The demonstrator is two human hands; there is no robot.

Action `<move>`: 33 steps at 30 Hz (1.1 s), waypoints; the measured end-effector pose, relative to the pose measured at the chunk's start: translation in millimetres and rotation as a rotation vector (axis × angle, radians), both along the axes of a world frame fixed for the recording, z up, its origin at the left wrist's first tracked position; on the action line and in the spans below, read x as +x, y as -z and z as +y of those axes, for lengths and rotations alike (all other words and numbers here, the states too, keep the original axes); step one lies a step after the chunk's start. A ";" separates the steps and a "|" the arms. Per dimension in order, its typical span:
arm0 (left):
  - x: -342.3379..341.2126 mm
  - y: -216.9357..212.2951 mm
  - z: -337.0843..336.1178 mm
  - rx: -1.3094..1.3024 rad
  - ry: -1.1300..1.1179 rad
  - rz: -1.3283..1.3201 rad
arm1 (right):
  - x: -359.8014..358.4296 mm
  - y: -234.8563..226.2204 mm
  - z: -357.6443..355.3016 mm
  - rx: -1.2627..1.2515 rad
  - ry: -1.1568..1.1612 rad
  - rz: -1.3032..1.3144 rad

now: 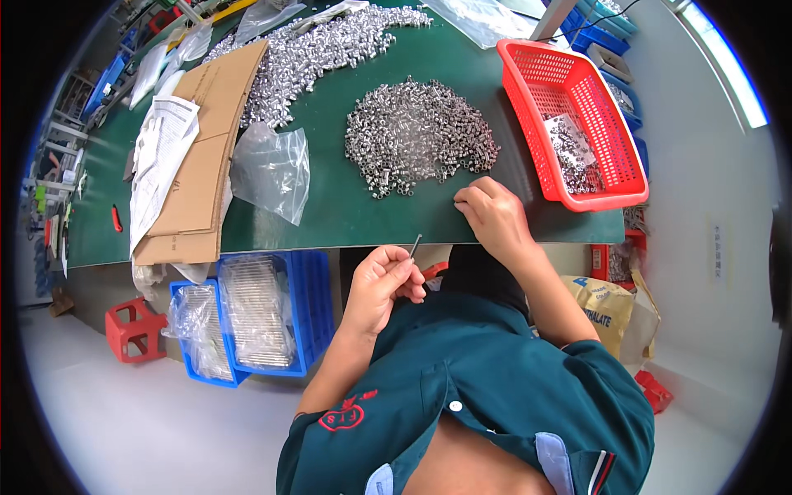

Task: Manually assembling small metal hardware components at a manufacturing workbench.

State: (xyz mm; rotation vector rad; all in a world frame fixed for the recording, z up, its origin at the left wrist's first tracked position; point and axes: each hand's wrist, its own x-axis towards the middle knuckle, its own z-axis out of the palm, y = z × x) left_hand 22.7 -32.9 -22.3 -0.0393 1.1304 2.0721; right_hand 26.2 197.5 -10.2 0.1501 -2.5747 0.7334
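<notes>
Green shirt (495, 355) is filling the foreground, left hand (381, 287) is pinching a thin dark rod (417, 244) before the table (346, 216), right hand (495, 216) is curving near piled metal rings (375, 148), its grasp unclear

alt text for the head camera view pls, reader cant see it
A person's left hand pinches a thin rod in front of a green worktable, while the right hand, fingers curled, is beside a pile of small metal rings. A red perforated basket holding small parts sits to the right; flat cardboard lies to the left.
</notes>
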 end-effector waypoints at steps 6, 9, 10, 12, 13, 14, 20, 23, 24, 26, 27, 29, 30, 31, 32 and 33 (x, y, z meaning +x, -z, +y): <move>1.4 1.8 3.6 -0.003 0.017 -0.003 | 10.0 -13.4 0.7 -0.038 0.021 -0.057; 2.9 1.6 3.8 -0.020 0.019 0.008 | 15.2 -9.9 3.4 -0.021 0.066 -0.068; 3.4 1.4 4.0 -0.022 0.019 0.009 | 15.6 -7.8 3.8 -0.023 0.065 -0.067; 4.3 1.7 4.2 -0.035 0.015 0.015 | 16.0 -4.4 4.0 -0.021 0.100 -0.073; 4.7 2.0 4.4 -0.036 0.015 0.016 | 16.3 -4.4 3.4 -0.022 0.099 -0.072; 5.0 2.3 4.8 -0.041 0.021 0.021 | 16.7 -4.6 2.5 -0.013 0.108 -0.077; 5.7 1.6 7.5 -0.073 0.029 0.048 | 19.1 -5.8 2.8 -0.011 0.124 -0.078; 5.3 0.6 9.8 -0.095 0.030 0.073 | 22.1 -7.7 2.4 -0.116 0.090 -0.097; 5.4 -0.1 10.8 -0.101 0.039 0.089 | 24.5 -9.3 1.4 -0.199 0.057 -0.107; 5.3 -0.3 13.7 -0.113 0.042 0.119 | 30.3 -12.0 -5.9 -0.454 0.013 -0.225; 5.2 -0.9 15.4 -0.121 0.049 0.155 | 32.7 -14.2 -9.8 -0.705 -0.028 -0.337; 6.2 -5.2 17.2 -0.141 0.061 0.169 | 34.9 -20.2 -17.0 -0.953 -0.081 -0.483; 6.4 -6.4 18.0 -0.160 0.070 0.187 | 34.7 -21.9 -20.0 -1.024 -0.088 -0.545; 6.8 -6.4 18.7 -0.161 0.071 0.186 | 34.7 -19.5 -21.5 -1.006 -0.086 -0.566; 7.1 -6.5 19.4 -0.179 0.080 0.205 | 34.7 -19.3 -21.6 -1.007 -0.085 -0.566; 7.2 -6.2 19.4 -0.197 0.088 0.224 | 34.4 -18.8 -21.8 -1.026 -0.100 -0.575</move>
